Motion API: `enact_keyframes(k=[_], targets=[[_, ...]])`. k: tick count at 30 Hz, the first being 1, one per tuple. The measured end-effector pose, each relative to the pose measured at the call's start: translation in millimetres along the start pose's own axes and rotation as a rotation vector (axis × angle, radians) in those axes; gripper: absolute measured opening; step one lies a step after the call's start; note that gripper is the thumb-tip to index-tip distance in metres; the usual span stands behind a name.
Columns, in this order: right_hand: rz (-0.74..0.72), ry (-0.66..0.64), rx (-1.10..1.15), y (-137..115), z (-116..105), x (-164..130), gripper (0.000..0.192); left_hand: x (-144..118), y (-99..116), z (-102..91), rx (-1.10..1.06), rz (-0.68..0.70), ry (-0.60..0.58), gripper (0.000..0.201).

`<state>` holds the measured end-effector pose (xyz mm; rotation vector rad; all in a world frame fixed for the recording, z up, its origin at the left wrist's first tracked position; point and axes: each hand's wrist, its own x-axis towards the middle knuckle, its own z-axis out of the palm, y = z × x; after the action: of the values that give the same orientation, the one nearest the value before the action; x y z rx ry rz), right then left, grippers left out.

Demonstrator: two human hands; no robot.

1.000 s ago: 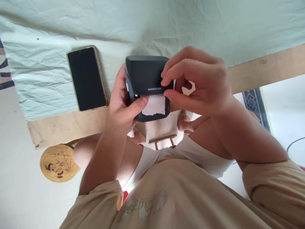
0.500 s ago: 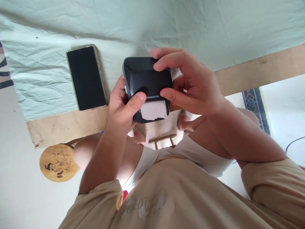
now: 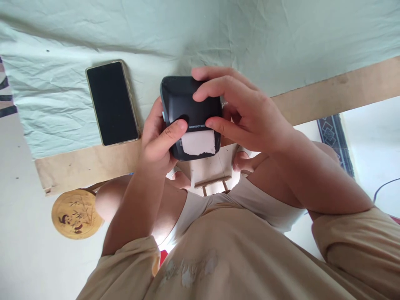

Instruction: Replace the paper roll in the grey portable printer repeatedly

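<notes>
I see a small black plastic label printer with rounded corners (image 3: 190,104) held up above the table edge, its closed lid facing me; pale lettering runs along the lid's near edge; a white paper strip with a torn edge (image 3: 198,143) sticks out of the slot, lying flat over the front.

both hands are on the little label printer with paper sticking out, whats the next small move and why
Probably tear off the white paper strip. It hangs from the black label printer, which the left hand grips at the side, while the right hand presses its lid, thumb right beside the strip.
</notes>
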<state>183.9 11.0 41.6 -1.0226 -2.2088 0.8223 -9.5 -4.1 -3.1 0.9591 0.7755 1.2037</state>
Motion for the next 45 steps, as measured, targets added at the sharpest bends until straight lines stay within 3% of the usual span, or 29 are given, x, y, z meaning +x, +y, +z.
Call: enact_keyframes(k=[11,16,30,39,42,45], targets=[[-0.047,0.096,0.07,2,5,-2,0.025,3,5,11.9,-0.183,-0.047,0.079,0.031],[-0.029,0.093,0.082,1,6,-2,0.025,3,0,6.7,-0.162,-0.036,0.133,0.032],[-0.089,0.076,0.065,0,8,0,0.036,2,1,6.6,-0.1,0.044,0.14,0.035],[-0.07,0.061,0.033,0,5,-1,0.039,4,2,6.0,-0.106,0.017,0.147,0.031],[-0.132,0.12,0.001,-1,3,0,0.038,5,6,10.9,-0.171,-0.051,0.132,0.027],[-0.154,0.294,-0.056,-2,2,2,0.031,6,7,13.8,-0.179,-0.03,0.088,0.031]])
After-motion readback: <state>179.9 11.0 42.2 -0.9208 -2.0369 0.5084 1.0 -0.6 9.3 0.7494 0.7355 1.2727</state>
